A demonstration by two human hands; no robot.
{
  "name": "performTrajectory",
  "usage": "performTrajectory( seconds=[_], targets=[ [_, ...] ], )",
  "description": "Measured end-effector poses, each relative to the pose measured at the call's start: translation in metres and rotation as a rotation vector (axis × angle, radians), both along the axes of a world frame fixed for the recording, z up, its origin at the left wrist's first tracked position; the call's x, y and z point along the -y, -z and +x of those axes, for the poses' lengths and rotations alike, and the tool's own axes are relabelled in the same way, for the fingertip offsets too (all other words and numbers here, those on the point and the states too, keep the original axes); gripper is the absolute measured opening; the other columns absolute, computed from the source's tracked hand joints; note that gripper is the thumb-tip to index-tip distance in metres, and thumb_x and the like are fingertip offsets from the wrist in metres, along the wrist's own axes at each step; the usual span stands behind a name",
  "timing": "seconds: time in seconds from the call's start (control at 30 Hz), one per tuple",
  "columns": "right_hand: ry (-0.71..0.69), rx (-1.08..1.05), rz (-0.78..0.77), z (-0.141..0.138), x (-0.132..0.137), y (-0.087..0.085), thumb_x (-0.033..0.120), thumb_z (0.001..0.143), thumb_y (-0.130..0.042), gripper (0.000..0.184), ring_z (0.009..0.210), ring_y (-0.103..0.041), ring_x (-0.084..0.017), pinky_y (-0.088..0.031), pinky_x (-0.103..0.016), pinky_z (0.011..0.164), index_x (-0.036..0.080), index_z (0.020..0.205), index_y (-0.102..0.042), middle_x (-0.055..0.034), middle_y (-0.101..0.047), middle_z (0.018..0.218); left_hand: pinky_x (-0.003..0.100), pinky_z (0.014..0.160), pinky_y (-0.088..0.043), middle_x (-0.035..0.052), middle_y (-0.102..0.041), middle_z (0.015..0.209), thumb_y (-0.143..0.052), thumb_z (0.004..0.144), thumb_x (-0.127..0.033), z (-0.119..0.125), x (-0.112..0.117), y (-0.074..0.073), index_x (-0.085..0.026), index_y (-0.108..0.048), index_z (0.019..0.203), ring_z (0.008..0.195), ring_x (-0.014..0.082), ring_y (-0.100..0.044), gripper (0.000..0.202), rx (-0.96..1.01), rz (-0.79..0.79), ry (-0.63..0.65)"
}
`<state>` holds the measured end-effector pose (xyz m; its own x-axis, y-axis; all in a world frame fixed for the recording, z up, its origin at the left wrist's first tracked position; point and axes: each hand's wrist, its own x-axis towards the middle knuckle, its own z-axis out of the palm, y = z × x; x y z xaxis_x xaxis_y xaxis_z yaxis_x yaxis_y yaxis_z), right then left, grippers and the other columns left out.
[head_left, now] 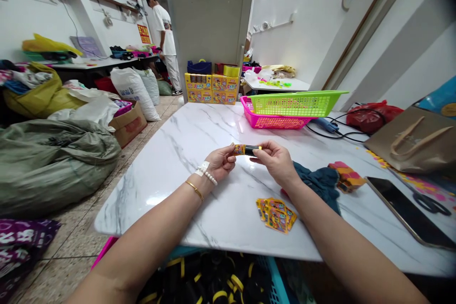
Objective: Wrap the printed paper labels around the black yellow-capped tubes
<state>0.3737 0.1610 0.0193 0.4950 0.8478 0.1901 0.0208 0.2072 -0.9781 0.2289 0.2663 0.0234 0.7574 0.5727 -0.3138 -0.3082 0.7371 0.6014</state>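
Head view showed both hands raised a little above a white marble-patterned desk (pixel 178 152), glossy and veined with grey. Between them was a small cylindrical tube (pixel 246 150), dark in the middle with an orange and yellow printed wrap toward its left end and a yellow tip at its right. Its long axis lay level, running left to right across the view, roughly parallel to the near desk edge. The left hand (pixel 221 161) had its fingers pinched together on the tube's left end, and the right hand (pixel 276 160) had its fingers closed on the right end (the thumb tips were partly hidden behind the tube). A bead bracelet and a thin gold bangle circled the left wrist.

Below the right forearm, a loose fan of flat orange printed stickers (pixel 276 214) lay on the desk. Just beside them to the right sat a crumpled teal cloth (pixel 318 185), soft and folded, and next to it a stack of more orange labels (pixel 347 176). Farther back stood a green mesh plastic basket (pixel 299 102) nested in a pink basket (pixel 274 119), both rectangular with perforated walls. A dark flat tablet (pixel 406 213) rested at the right.
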Motion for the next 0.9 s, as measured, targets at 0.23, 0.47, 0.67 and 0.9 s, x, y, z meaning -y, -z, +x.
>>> performTrajectory(
  seconds=[0.23, 0.47, 0.67, 0.9],
  targets=[
    [-0.007, 0.137, -0.010, 0.0012, 0.0025, 0.0018, 0.048, 0.069, -0.080, 0.037, 0.060, -0.066, -0.014, -0.063, -0.036, 0.071, 0.020, 0.084, -0.062, 0.0036, -0.065, 0.064, 0.011, 0.027, -0.020, -0.0006, -0.058, 0.063, -0.057, 0.092, -0.012, 0.0000, 0.0008, 0.0018, -0.010, -0.059, 0.080, 0.034, 0.0001, -0.036, 0.012, 0.013, 0.062, 0.004],
    [-0.014, 0.105, -0.012, 0.0003, 0.0017, 0.0018, 0.044, 0.068, -0.080, 0.036, 0.063, -0.067, -0.015, -0.062, -0.033, 0.066, 0.021, 0.084, -0.058, 0.0036, -0.066, 0.066, 0.011, 0.029, -0.018, 0.0047, -0.066, 0.068, -0.072, 0.080, -0.013, 0.0012, 0.0026, 0.0086, -0.007, -0.065, 0.083, 0.035, 0.0005, -0.042, 0.009, -0.013, 0.216, 0.005],
    [0.041, 0.156, 0.018, 0.0043, 0.0004, 0.0031, 0.040, 0.070, -0.079, 0.030, 0.059, -0.064, -0.012, -0.059, -0.030, 0.068, 0.020, 0.083, -0.059, 0.0038, -0.065, 0.065, 0.011, 0.029, -0.019, 0.0053, -0.065, 0.069, -0.070, 0.083, -0.012, 0.0006, 0.0006, 0.0083, -0.006, -0.065, 0.083, 0.036, 0.0006, -0.042, 0.008, -0.016, 0.202, 0.016],
    [-0.085, -0.233, 0.006, 0.0037, 0.0031, -0.0062, 0.038, 0.062, -0.084, 0.030, 0.078, -0.069, -0.017, -0.062, -0.039, 0.083, 0.020, 0.073, -0.062, 0.0008, -0.069, 0.077, 0.009, 0.029, -0.021, 0.0004, -0.057, 0.063, -0.054, 0.092, -0.006, -0.0007, -0.0047, 0.0052, -0.006, -0.063, 0.084, 0.036, -0.0005, -0.039, 0.011, -0.005, 0.084, -0.007]
  ],
)
